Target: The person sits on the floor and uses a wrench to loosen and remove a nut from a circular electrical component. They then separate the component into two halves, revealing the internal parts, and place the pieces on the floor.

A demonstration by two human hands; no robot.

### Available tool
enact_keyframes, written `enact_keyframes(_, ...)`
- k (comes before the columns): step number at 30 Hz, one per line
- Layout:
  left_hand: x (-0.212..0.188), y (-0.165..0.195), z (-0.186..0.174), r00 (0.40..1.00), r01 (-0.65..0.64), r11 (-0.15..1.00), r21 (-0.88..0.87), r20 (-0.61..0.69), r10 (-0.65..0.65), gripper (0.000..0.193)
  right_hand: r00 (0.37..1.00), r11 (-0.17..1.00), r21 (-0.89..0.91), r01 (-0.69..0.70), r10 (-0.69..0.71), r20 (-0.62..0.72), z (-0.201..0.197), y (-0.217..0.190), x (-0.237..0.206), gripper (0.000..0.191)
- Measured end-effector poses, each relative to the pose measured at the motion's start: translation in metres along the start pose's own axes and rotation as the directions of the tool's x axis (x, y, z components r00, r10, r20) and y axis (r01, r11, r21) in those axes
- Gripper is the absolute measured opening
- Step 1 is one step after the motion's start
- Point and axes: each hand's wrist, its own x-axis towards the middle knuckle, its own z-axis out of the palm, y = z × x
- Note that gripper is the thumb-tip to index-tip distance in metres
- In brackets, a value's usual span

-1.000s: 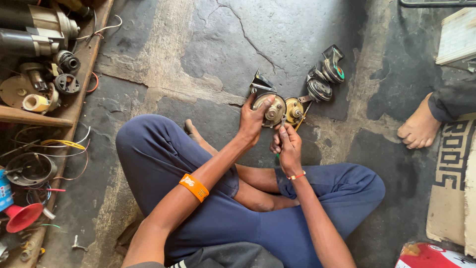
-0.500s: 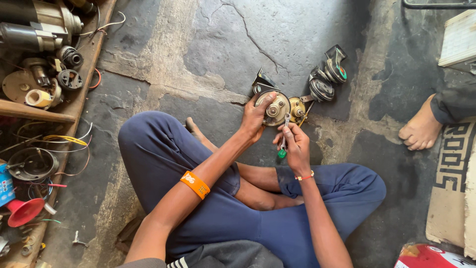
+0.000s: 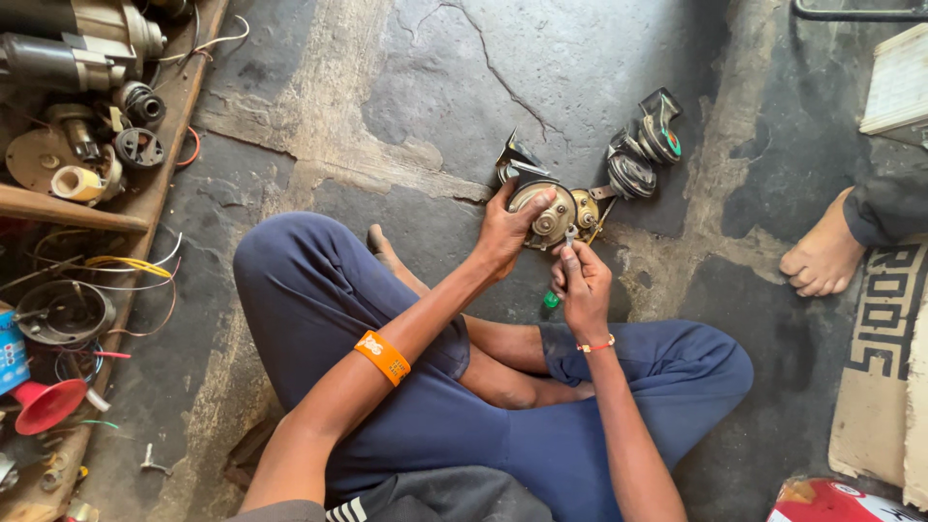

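Observation:
I sit cross-legged on a stone floor. My left hand (image 3: 509, 230) grips a round, tarnished metal horn (image 3: 547, 220), tilted face-up above the floor. My right hand (image 3: 580, 282) holds a small screwdriver with a green handle (image 3: 552, 298); its metal tip (image 3: 568, 235) points up at the horn's face. A second brass-coloured horn (image 3: 587, 210) sits right behind the held one. Further back on the floor lie two dark disc horns (image 3: 646, 155) and a folded metal bracket (image 3: 515, 156).
A wooden tray (image 3: 155, 184) at the left holds motors, coils, wires and a red funnel (image 3: 48, 404). Another person's bare foot (image 3: 822, 253) rests at the right on a patterned mat (image 3: 884, 309). A white panel (image 3: 899, 82) lies top right.
The right hand has drawn slightly back and turned the screwdriver so its tip now points at the horn's face. The left hand keeps its grip on the horn.

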Motion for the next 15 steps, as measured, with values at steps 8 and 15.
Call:
enact_keyframes(8,0.011,-0.004,-0.014,1.000,0.010,0.979,0.204,-0.005,-0.009,0.096,1.000,0.999,-0.052,0.006,-0.007,-0.017,-0.007,0.012,-0.002,0.019)
enact_keyframes(15,0.013,0.013,-0.015,0.983,0.115,0.944,0.308,0.101,-0.153,0.084,0.995,0.988,-0.141,-0.059,0.070,0.078,-0.020,0.010,-0.002,0.019)
